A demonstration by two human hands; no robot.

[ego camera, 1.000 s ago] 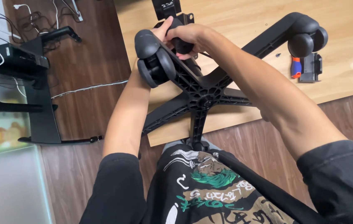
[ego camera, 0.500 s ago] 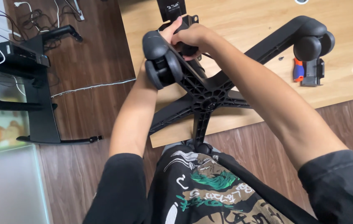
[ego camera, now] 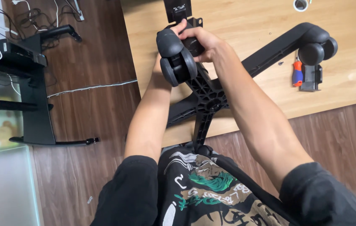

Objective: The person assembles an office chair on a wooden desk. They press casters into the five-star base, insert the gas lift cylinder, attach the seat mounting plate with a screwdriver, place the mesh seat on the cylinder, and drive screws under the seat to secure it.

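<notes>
Gripping the end of a black chair base [ego camera: 211, 98] arm, the right hand [ego camera: 201, 42] is clenched just behind the twin-wheel caster [ego camera: 177, 58]. My left hand [ego camera: 158, 69] sits mostly hidden behind that caster, so can't tell its grip. Base lies upside down on the wooden desk [ego camera: 249, 21], pretty much where it was a second ago. Red-handled screwdriver [ego camera: 297, 74] lies near the far caster [ego camera: 318, 48].

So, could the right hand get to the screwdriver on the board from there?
Probably yes: the right hand would have to let go of the caster, but the board between it and the screwdriver is bare.
</notes>
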